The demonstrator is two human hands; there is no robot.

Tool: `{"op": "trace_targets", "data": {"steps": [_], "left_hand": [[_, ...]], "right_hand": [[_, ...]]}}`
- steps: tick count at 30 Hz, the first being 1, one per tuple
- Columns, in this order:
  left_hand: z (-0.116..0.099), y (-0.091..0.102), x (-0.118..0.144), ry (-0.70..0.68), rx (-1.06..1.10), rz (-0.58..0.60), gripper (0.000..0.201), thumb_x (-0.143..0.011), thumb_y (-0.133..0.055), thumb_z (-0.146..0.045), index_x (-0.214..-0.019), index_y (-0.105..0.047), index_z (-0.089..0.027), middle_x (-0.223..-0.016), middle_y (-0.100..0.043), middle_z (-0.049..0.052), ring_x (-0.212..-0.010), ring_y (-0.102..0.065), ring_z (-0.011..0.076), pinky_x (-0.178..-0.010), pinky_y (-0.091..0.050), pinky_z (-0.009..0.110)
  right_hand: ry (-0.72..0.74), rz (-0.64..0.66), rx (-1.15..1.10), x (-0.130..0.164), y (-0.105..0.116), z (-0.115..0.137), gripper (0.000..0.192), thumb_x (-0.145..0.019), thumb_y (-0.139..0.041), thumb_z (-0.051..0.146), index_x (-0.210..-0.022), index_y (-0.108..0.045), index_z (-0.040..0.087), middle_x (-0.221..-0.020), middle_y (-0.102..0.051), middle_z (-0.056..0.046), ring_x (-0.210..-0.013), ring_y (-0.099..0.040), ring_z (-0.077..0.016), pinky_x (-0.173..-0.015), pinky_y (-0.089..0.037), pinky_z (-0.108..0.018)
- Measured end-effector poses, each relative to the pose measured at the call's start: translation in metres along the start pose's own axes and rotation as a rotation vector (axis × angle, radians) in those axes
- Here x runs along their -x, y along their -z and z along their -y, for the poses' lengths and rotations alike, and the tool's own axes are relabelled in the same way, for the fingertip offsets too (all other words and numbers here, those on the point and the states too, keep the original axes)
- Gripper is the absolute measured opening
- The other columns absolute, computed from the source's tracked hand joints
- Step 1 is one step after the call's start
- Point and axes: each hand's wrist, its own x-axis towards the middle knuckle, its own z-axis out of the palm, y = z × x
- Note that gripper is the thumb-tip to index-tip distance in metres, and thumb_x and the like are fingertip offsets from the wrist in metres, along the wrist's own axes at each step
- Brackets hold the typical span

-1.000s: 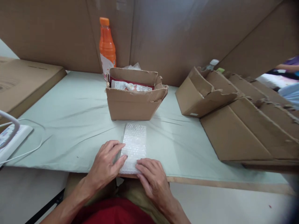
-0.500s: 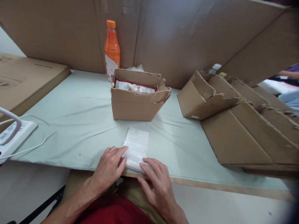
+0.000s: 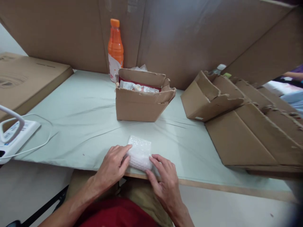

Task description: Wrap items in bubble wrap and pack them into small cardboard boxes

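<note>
A folded piece of bubble wrap (image 3: pixel 140 154) lies at the table's front edge, its near part thicker and rounded like a roll, its far part flat. Whether anything is inside it I cannot tell. My left hand (image 3: pixel 113 162) grips its left side, with the index finger on top and the thumb at the near left corner. On the opposite side, my right hand (image 3: pixel 166 176) holds the right edge between thumb and fingers. Beyond the wrap stands an open cardboard box (image 3: pixel 137 105) with silvery-white printed packets (image 3: pixel 139 87) inside.
An orange bottle (image 3: pixel 115 47) stands behind the box, against a cardboard wall (image 3: pixel 180 37). Cut cardboard bins (image 3: pixel 239 135) occupy the right side. On the left are a flat carton (image 3: pixel 30 78) and a white power strip (image 3: pixel 21 137) with a looping cable.
The bubble wrap has become shorter front to back, its near part now folded over and thicker. My right hand has shifted slightly right and closed on its edge.
</note>
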Motion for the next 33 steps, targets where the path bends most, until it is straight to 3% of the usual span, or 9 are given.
{"op": "trace_targets", "data": {"steps": [5,8,11,15,18,24,27,30,33], "left_hand": [[0.007,-0.003,-0.008,0.134,0.065,-0.061,0.031,-0.097,-0.053,-0.032,-0.124,-0.061,-0.019,-0.098,-0.069,0.008,-0.091,-0.063,0.0241,-0.081,-0.052,0.041],[0.007,0.0,0.005,0.356,0.348,-0.059,0.047,-0.095,-0.056,-0.038,-0.139,-0.049,-0.022,-0.117,-0.066,0.01,-0.098,-0.065,0.0227,-0.083,-0.054,0.039],[0.001,-0.002,0.016,0.506,0.685,-0.062,0.066,-0.092,-0.059,-0.031,-0.151,-0.031,-0.021,-0.136,-0.058,0.014,-0.116,-0.062,0.0233,-0.099,-0.051,0.041],[-0.016,-0.007,0.014,0.564,1.004,-0.014,0.084,-0.085,-0.059,-0.019,-0.157,-0.015,-0.021,-0.141,-0.054,0.013,-0.124,-0.058,0.0224,-0.109,-0.044,0.039],[-0.026,-0.007,0.007,0.578,1.083,0.019,0.09,-0.08,-0.062,-0.016,-0.157,-0.016,-0.021,-0.14,-0.056,0.012,-0.123,-0.057,0.0223,-0.109,-0.043,0.036],[-0.029,-0.004,0.004,0.641,1.097,0.081,0.089,-0.08,-0.062,-0.02,-0.158,-0.019,-0.02,-0.097,-0.065,0.002,-0.084,-0.062,0.0155,-0.08,-0.053,0.029],[-0.026,-0.007,0.008,0.591,1.049,0.134,0.085,-0.084,-0.059,-0.02,-0.159,-0.019,-0.023,-0.107,-0.066,0.004,-0.09,-0.064,0.0163,-0.083,-0.054,0.03],[-0.021,-0.009,0.009,0.503,0.821,0.153,0.076,-0.086,-0.059,-0.022,-0.156,-0.028,-0.024,-0.124,-0.063,0.009,-0.106,-0.065,0.0206,-0.096,-0.052,0.036],[-0.018,0.003,-0.006,0.278,0.449,0.038,0.067,-0.088,-0.061,-0.024,-0.151,-0.037,-0.025,-0.126,-0.064,0.009,-0.113,-0.063,0.0227,-0.1,-0.051,0.039]], "right_hand": [[0.051,0.117,0.075,-0.011,-0.014,0.003,0.027,-0.094,-0.059,0.018,-0.121,-0.063,0.02,-0.123,-0.068,-0.012,-0.109,-0.061,-0.0294,-0.088,-0.046,-0.044],[-0.032,0.045,-0.031,-0.018,-0.024,0.0,0.023,-0.097,-0.057,0.017,-0.118,-0.064,0.02,-0.109,-0.073,-0.009,-0.097,-0.064,-0.025,-0.083,-0.048,-0.04],[-0.146,-0.008,-0.205,-0.02,-0.027,0.0,0.021,-0.097,-0.058,0.02,-0.118,-0.065,0.02,-0.103,-0.074,-0.007,-0.093,-0.066,-0.0215,-0.083,-0.051,-0.035],[-0.207,0.088,-0.382,-0.018,-0.021,0.008,0.021,-0.095,-0.061,0.024,-0.115,-0.069,0.022,-0.101,-0.075,-0.005,-0.091,-0.068,-0.0208,-0.08,-0.054,-0.031],[-0.222,0.134,-0.449,-0.015,-0.014,0.01,0.021,-0.094,-0.061,0.026,-0.112,-0.071,0.023,-0.098,-0.075,-0.005,-0.09,-0.068,-0.0213,-0.08,-0.055,-0.031],[-0.289,0.203,-0.586,-0.01,-0.006,0.0,0.033,-0.092,-0.063,0.034,-0.124,-0.067,0.026,-0.129,-0.067,-0.008,-0.12,-0.061,-0.0253,-0.099,-0.051,-0.035],[-0.369,0.229,-0.671,-0.013,-0.003,-0.005,0.057,-0.086,-0.069,0.042,-0.14,-0.058,0.024,-0.142,-0.059,-0.011,-0.125,-0.059,-0.0278,-0.1,-0.051,-0.035],[-0.414,0.3,-0.742,-0.019,-0.002,-0.007,0.036,-0.088,-0.067,0.04,-0.119,-0.07,0.021,-0.111,-0.072,-0.008,-0.096,-0.067,-0.0224,-0.087,-0.053,-0.03],[-0.505,0.247,-0.785,-0.02,-0.004,-0.011,0.025,-0.092,-0.063,0.042,-0.097,-0.072,0.019,-0.087,-0.072,-0.005,-0.082,-0.066,-0.02,-0.076,-0.052,-0.027]]}}
